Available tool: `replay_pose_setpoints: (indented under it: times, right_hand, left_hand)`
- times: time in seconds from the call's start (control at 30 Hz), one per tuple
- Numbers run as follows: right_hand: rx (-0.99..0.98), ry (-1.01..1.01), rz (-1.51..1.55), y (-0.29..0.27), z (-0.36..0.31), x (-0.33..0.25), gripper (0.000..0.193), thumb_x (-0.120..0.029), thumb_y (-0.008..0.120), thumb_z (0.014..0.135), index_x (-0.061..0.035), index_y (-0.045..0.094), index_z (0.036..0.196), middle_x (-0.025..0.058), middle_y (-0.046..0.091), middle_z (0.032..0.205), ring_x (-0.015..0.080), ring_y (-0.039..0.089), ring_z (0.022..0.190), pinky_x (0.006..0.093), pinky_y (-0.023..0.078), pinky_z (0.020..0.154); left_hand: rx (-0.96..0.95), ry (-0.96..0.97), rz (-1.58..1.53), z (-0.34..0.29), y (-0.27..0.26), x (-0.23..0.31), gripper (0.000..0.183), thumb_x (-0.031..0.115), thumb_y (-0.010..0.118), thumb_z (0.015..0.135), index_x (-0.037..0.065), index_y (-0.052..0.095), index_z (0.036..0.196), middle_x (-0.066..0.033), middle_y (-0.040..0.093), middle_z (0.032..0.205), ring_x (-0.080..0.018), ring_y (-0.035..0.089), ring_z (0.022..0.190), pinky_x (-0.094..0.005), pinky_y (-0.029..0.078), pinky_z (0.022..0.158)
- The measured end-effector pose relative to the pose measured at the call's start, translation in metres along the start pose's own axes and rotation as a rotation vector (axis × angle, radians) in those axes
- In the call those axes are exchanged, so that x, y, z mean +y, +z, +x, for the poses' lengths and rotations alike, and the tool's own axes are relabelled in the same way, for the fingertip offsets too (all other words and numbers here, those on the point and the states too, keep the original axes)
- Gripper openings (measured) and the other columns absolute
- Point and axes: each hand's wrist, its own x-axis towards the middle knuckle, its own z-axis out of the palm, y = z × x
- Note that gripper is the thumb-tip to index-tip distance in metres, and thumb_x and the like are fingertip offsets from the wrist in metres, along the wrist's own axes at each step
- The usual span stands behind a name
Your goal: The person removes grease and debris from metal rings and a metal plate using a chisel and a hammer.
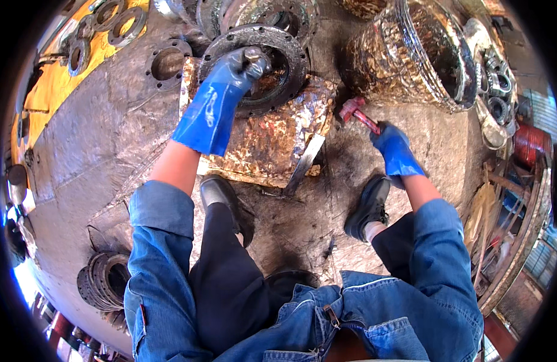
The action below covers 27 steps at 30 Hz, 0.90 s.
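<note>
My left hand [245, 67], in a long blue rubber glove, is closed over a dark, greasy flange ring [298, 67] with bolt holes round its rim. The ring rests tilted on a rust-and-paint-crusted block [269, 148] between my feet; my curled fingers partly hide its opening. My right hand [387, 140], gloved in the same blue, grips a red hammer [358, 113] by its handle, to the right of the block and apart from the ring. Against the block's near right edge leans a flat metal blade [305, 160] with a pale upper part.
Beyond the ring lie more large greasy flanges [308, 24]. A crusted drum [387, 57] lies at the far right, beside a heap of metal rings [498, 90]. A smaller flange [169, 63] sits left of the block. A ring stack [103, 280] stands near left; a yellow sheet [55, 90] carries several rings.
</note>
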Motion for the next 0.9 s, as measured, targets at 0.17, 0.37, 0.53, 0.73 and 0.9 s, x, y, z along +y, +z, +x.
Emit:
replay_pose_setpoints:
  times: [0.17, 0.37, 0.53, 0.73, 0.9]
  right_hand:
    - [-0.412, 0.090, 0.915, -0.091, -0.070, -0.056, 0.046, -0.045, 0.066, 0.082, -0.0042, 0.063, 0.102, 0.0088, 0.065, 0.074, 0.0153, 0.061, 0.064, 0.0270, 0.048, 0.057]
    - [-0.370, -0.206, 1.407, -0.163, -0.089, -0.116, 0.048, -0.046, 0.065, 0.086, -0.0022, 0.063, 0.106, 0.0048, 0.062, 0.075, 0.0094, 0.055, 0.061, 0.0237, 0.045, 0.054]
    - [-0.251, -0.281, 1.212, -0.174, -0.115, -0.186, 0.048, -0.043, 0.065, 0.086, -0.0015, 0.061, 0.110, 0.0041, 0.062, 0.080, 0.0078, 0.054, 0.067, 0.0231, 0.045, 0.059]
    - [-0.427, -0.170, 1.127, -0.156, -0.109, -0.202, 0.049, -0.040, 0.066, 0.087, -0.0005, 0.060, 0.115, 0.0032, 0.062, 0.085, 0.0059, 0.052, 0.074, 0.0223, 0.044, 0.066]
    - [-0.210, -0.252, 1.271, -0.196, -0.133, -0.187, 0.045, -0.040, 0.063, 0.089, -0.0011, 0.061, 0.112, 0.0024, 0.060, 0.082, 0.0067, 0.050, 0.070, 0.0229, 0.043, 0.062]
  left_hand:
    - [-0.059, 0.129, 0.066, -0.001, 0.003, -0.025, 0.009, 0.009, 0.061, 0.090, 0.006, 0.065, 0.098, -0.0010, 0.065, 0.084, -0.0087, 0.057, 0.075, -0.0244, 0.048, 0.065]
    - [-0.058, 0.133, 0.038, 0.003, 0.005, -0.043, 0.008, -0.001, 0.060, 0.087, 0.004, 0.063, 0.093, 0.0015, 0.062, 0.083, -0.0079, 0.054, 0.080, -0.0233, 0.047, 0.072]
    - [-0.131, 0.137, 0.008, 0.010, -0.004, -0.062, 0.010, -0.003, 0.060, 0.087, 0.003, 0.063, 0.094, 0.0034, 0.061, 0.084, -0.0058, 0.053, 0.081, -0.0220, 0.046, 0.072]
    - [0.045, -0.285, -0.845, 0.025, 0.010, -0.058, 0.005, 0.005, 0.058, 0.087, 0.001, 0.062, 0.090, -0.0018, 0.060, 0.076, -0.0112, 0.052, 0.061, -0.0246, 0.047, 0.056]
    - [-0.152, 0.164, -0.315, 0.007, 0.007, -0.075, 0.017, -0.011, 0.054, 0.080, 0.004, 0.060, 0.084, 0.0028, 0.057, 0.078, -0.0066, 0.052, 0.072, -0.0211, 0.044, 0.065]
